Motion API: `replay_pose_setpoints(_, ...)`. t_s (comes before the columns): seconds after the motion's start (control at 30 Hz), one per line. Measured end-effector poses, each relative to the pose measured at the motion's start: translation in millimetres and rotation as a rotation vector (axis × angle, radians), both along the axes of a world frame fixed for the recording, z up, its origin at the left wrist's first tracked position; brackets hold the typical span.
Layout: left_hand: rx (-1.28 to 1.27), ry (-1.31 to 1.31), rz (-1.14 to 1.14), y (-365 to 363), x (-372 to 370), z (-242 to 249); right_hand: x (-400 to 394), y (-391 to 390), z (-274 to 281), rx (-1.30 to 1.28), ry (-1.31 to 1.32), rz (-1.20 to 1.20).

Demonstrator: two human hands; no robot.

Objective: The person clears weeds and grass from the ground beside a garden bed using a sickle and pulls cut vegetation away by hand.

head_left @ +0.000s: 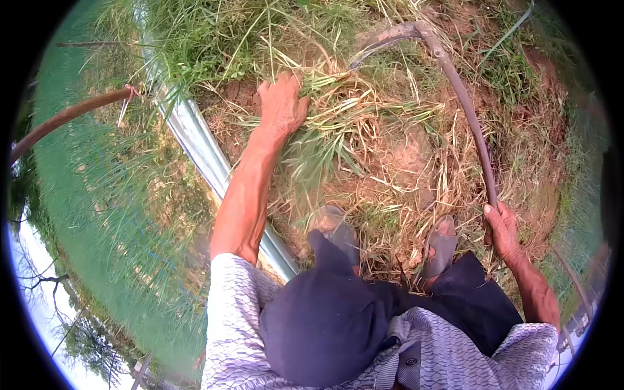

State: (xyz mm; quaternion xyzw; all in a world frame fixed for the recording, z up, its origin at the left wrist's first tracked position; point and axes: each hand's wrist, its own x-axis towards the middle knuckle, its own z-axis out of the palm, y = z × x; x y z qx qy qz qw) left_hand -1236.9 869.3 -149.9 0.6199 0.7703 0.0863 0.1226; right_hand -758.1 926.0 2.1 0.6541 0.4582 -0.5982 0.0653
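My right hand (502,229) is wrapped round the lower end of a long wooden handle (469,110) at the right. The handle rises to a curved sickle blade (383,40), whose tip reaches into the grass at the top middle. My left hand (282,103) is low at the left edge of a heap of cut grass (354,107), knuckles up. Its thumb points toward the stalks, and its other fingertips are partly lost in the greenery, so any grip on them cannot be made out.
A silvery plastic sheet (201,140) runs diagonally along the left, beside a green net (84,214). A curved stick (71,117) crosses the upper left. Standing grass (214,39) grows at the top. My sandalled feet (442,250) are on the soil below.
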Motion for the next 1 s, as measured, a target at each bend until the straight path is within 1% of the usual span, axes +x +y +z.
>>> replay_pose_setpoints(0.03, 0.026, -0.051, 0.011, -1, 7, 7, 0, 0, -4, 0.008, 0.01, -0.011)
replay_pose_setpoints(0.07, 0.031, -0.049, 0.006, 0, 9, 4, -1, 0, -7, 0.019, 0.022, -0.022)
replay_pose_setpoints(0.13, 0.032, -0.126, 0.06, 0, 14, 0, -1, 2, -6, 0.025, 0.025, -0.011)
replay_pose_setpoints(0.17, 0.075, -0.162, 0.076, -3, 21, -1, -1, 3, -4, 0.03, 0.028, 0.001)
replay_pose_setpoints(0.2, 0.089, -0.256, 0.044, -9, 32, 2, 0, 5, -3, 0.042, 0.031, 0.008)
replay_pose_setpoints(0.23, -0.023, -0.271, -0.014, -15, 50, 14, 4, 7, 0, 0.052, 0.03, 0.0)
replay_pose_setpoints(0.27, -0.216, -0.293, -0.104, -25, 74, 27, 11, 9, 2, 0.06, 0.036, 0.023)
replay_pose_setpoints(0.37, -0.457, -0.514, -0.609, -92, 161, 33, 22, 11, 15, 0.07, 0.028, 0.049)
replay_pose_setpoints(0.4, -0.458, -0.597, -0.747, -107, 180, 41, 25, 12, 20, 0.066, 0.005, 0.073)
replay_pose_setpoints(0.47, -0.579, -0.597, -1.059, -113, 191, 47, 32, 7, 28, 0.086, 0.012, 0.07)
replay_pose_setpoints(0.5, -0.576, -0.592, -1.068, -100, 179, 57, 33, 5, 34, 0.073, 0.009, 0.063)
replay_pose_setpoints(0.53, -0.775, -0.788, -0.828, -80, 156, 77, 34, 3, 37, 0.054, 0.007, 0.059)
replay_pose_setpoints(0.57, -0.96, -0.968, -0.566, -61, 132, 87, 36, -1, 35, 0.009, 0.034, -0.031)
replay_pose_setpoints(0.63, -0.703, -0.962, -0.526, -32, 91, 87, 41, -6, 37, 0.007, 0.022, -0.07)
replay_pose_setpoints(0.67, -0.63, -0.768, -0.366, -11, 75, 102, 43, -9, 38, 0.001, 0.008, -0.107)
replay_pose_setpoints(0.7, -0.498, -0.415, -0.26, 8, 68, 104, 44, -12, 38, -0.006, -0.003, -0.139)
replay_pose_setpoints(0.73, -0.225, -0.328, -0.095, 22, 60, 96, 44, -15, 38, -0.001, 0.003, -0.151)
replay_pose_setpoints(0.77, 0.008, -0.054, -0.083, 39, 49, 79, 43, -18, 38, 0.026, -0.015, -0.161)
replay_pose_setpoints(0.8, 0.055, -0.002, -0.002, 57, 41, 66, 45, -22, 38, 0.05, -0.035, -0.171)
replay_pose_setpoints(0.83, 0.046, -0.179, 0.076, 73, 34, 55, 51, -28, 33, 0.071, 0.003, -0.199)
replay_pose_setpoints(0.87, 0.039, -0.177, 0.072, 83, 28, 39, 57, -36, 26, 0.065, 0.004, -0.204)
replay_pose_setpoints(0.9, 0.088, -0.173, -0.013, 92, 24, 21, 62, -44, 21, 0.084, 0.02, -0.247)
replay_pose_setpoints(0.93, 0.132, -0.174, -0.098, 97, 26, 19, 66, -51, 18, 0.099, 0.029, -0.29)
replay_pose_setpoints(0.97, 0.125, -0.248, -0.091, 101, 25, 18, 63, -59, 17, 0.095, 0.008, -0.349)
replay_pose_setpoints(1.0, 0.114, -0.255, -0.099, 104, 25, 10, 60, -64, 17, 0.086, 0.0, -0.358)
